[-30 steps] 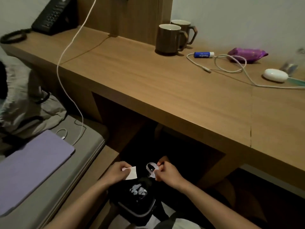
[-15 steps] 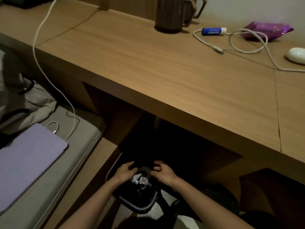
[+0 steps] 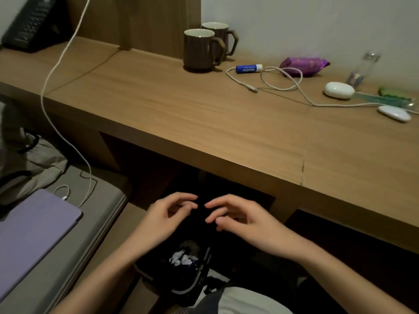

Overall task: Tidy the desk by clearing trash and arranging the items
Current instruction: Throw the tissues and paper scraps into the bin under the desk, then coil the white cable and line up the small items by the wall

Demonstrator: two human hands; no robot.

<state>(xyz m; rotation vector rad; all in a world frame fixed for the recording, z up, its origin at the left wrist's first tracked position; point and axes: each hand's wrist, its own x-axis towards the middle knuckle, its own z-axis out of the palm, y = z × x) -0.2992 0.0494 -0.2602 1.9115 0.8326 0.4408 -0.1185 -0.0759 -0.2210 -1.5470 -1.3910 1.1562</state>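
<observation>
White paper scraps (image 3: pixel 181 259) lie crumpled in the black bin (image 3: pixel 181 290) below the wooden desk (image 3: pixel 181 114), so this load of trash looks dealt with, judging by the empty hands above it. The left hand (image 3: pixel 165 216) and right hand (image 3: pixel 240 219) hover over the bin, near each other but apart, fingers loosely curled and relaxed, holding and touching nothing. The next move probably calls for reaching up to the desktop, where the purple packet (image 3: pixel 303 65), blue tube (image 3: pixel 248 69), loose white cable (image 3: pixel 281 87) and two mugs (image 3: pixel 199 49) wait to be binned or lined up.
</observation>
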